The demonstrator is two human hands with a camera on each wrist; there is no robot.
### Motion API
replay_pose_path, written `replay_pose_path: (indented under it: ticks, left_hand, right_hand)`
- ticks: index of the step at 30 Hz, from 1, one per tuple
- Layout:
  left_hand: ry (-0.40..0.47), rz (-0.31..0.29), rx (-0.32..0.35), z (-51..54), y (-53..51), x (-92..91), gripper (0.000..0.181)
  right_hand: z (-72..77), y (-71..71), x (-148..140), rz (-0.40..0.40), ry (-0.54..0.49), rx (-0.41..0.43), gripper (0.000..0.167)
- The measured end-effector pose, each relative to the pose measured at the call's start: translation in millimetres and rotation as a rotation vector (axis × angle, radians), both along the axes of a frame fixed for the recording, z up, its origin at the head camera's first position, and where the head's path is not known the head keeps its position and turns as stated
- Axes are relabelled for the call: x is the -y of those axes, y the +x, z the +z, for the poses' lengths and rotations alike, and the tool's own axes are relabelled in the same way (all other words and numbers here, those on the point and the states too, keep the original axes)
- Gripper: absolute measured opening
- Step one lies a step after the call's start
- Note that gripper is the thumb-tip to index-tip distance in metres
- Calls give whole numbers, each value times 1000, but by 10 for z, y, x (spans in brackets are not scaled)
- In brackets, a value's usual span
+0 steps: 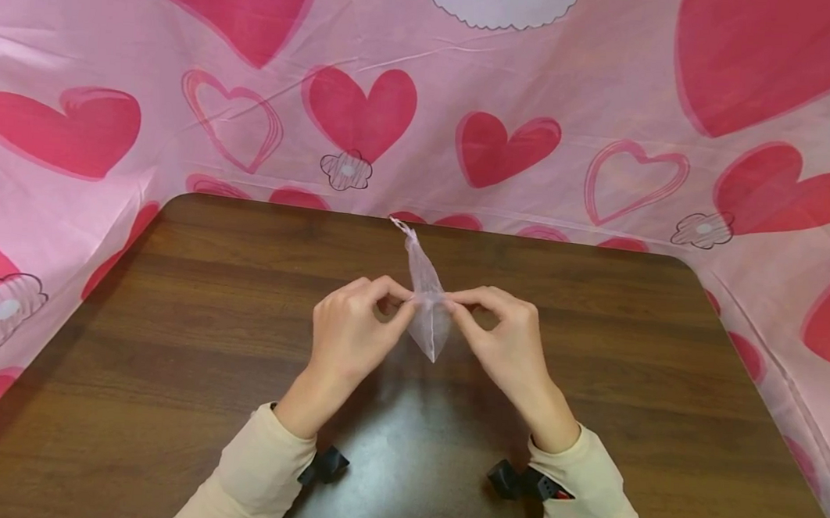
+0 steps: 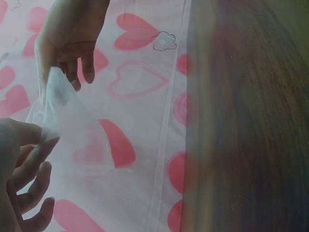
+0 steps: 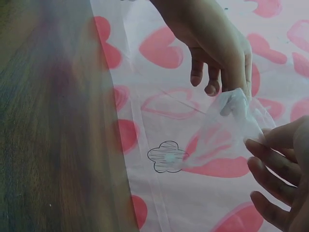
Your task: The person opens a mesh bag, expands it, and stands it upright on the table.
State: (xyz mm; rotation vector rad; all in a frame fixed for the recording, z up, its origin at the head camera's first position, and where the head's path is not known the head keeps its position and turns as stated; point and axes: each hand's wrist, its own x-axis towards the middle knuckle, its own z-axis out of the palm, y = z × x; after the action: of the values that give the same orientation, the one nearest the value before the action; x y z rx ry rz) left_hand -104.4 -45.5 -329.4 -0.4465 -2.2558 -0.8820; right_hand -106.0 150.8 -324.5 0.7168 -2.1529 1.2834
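Note:
A sheer whitish-pink pouch hangs between the two hands above the table, its drawstring end pointing away and a pointed corner toward the body. The left hand pinches its left edge between thumb and index finger. On the other edge, the right hand pinches in the same way. In the left wrist view the thin fabric spreads out beside the left hand. The right wrist view shows the see-through pouch held by the right hand. Whether anything lies inside cannot be told.
A dark brown wooden table lies beneath the hands. Pink cloth with red hearts hangs behind it and along both sides. Small black devices are strapped at both wrists, by the cream sleeves.

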Motion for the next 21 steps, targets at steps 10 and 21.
replay_pose_path:
  ticks: [10,21]
  left_hand:
    - [-5,-81,-48,3,-4,-16,26]
    - [-25,-51,-99,-28,-6,-35,11]
  right_hand:
    - [0,-1,-28,-125,47,-57,15]
    - [-35,-5,15,-71,126,-73,16]
